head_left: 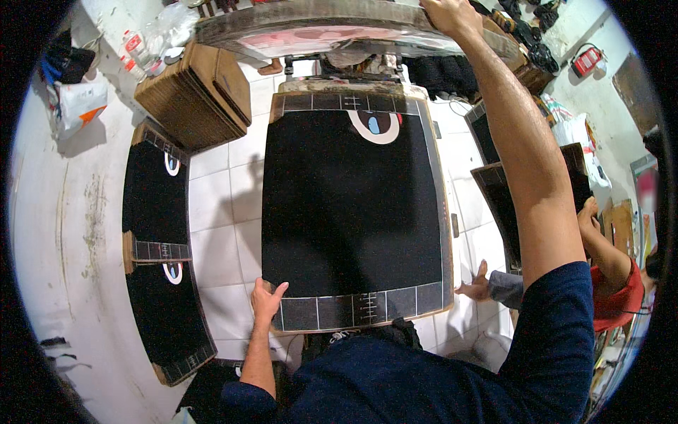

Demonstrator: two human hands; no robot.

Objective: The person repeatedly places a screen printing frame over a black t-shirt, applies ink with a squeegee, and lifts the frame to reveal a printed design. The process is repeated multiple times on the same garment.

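In front of me lies a large board covered with black fabric, which bears a white, blue and red eye-shaped print near its far edge. My left hand grips the board's near left corner, thumb on top and fingers over the side edge. Beyond the board, a wide printing screen frame is tilted up, its pinkish mesh facing me. My right arm reaches far forward, and my right hand is closed on the frame's upper edge, partly cut off by the picture's rim.
Similar black-covered boards line the left wall, with a stack of brown boards beyond them. On the right, a person in a red shirt handles another dark board. A fire extinguisher hangs at the far right.
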